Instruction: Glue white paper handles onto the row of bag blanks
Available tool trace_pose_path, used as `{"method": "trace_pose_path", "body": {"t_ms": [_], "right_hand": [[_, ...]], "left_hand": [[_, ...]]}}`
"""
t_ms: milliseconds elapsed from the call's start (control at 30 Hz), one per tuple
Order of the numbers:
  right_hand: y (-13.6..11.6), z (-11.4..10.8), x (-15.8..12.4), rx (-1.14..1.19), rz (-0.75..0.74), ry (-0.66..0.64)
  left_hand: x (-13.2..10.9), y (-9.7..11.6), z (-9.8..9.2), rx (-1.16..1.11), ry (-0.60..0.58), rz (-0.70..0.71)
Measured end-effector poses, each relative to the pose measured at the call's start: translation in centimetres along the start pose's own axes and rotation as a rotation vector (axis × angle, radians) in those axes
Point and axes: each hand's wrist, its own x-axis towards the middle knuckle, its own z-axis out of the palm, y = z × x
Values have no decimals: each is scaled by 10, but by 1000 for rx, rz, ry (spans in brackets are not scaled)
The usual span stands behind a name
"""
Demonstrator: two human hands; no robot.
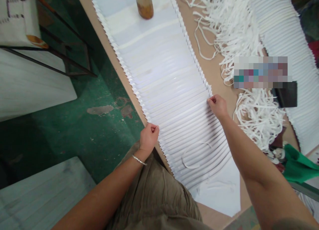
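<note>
A long row of overlapping white sheets runs along the table, their edges stepped like shingles. At its left border my left hand is closed, thumb and forefinger pinching a sheet's edge. My right hand is closed in a similar pinch at the opposite border, a little farther up the row. Exactly what lies between the fingertips is too small to see. A loose white strip curls over the nearer sheets. Farther along, a bottle with brown contents rests on the row.
Tangled white strips pile up right of the row, with another heap nearer me. Beyond them lies a second row of sheets. A dark flat object and green cloth are at right. Green floor shows left.
</note>
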Motion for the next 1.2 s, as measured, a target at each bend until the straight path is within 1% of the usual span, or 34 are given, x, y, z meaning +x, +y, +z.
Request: {"method": "trace_pose_path", "body": {"t_ms": [67,133,200,267,333,400,500,567,633,767,833,867,933,1000,1067,1133,1200], "right_hand": [[-4,1,-1,-58,8,1],[-4,-2,-2,-128,39,33],[5,-10,-3,-186,100,99],[26,-24,-6,-227,194,195],[55,-42,-9,-285,293,312],[87,-61,-14,-365,350,382],[122,-81,-25,-412,371,322],[132,-88,-34,-397,363,290],[133,-92,-45,-388,345,288],[120,-100,-79,-384,272,302],[106,-103,-102,-366,193,233],[97,-104,-114,-335,149,159],[72,-104,-140,-231,73,-49],[41,-100,-163,-116,-5,-271],[8,-97,-181,-30,-98,-439],[-21,-95,-192,32,-161,-521],[-42,-97,-197,67,-188,-550]], "left_hand": [[1,0,0,22,-1,-1],[1,2,-2,39,-6,1],[0,3,-7,30,-17,3],[-2,2,-14,2,-22,5],[-7,-3,-23,-29,-23,7],[-12,-9,-30,-59,-28,7],[-22,-16,-32,-133,-67,13],[-27,-18,-30,-208,-96,33],[-31,-17,-25,-274,-119,57],[-34,-8,-19,-302,-183,116],[-37,3,-16,-294,-246,164],[-39,10,-15,-292,-285,196],[-47,28,-10,-288,-368,287],[-58,50,-1,-293,-445,421],[-69,71,11,-326,-526,557],[-78,86,23,-360,-621,618],[-82,93,33,-366,-707,582]]}}
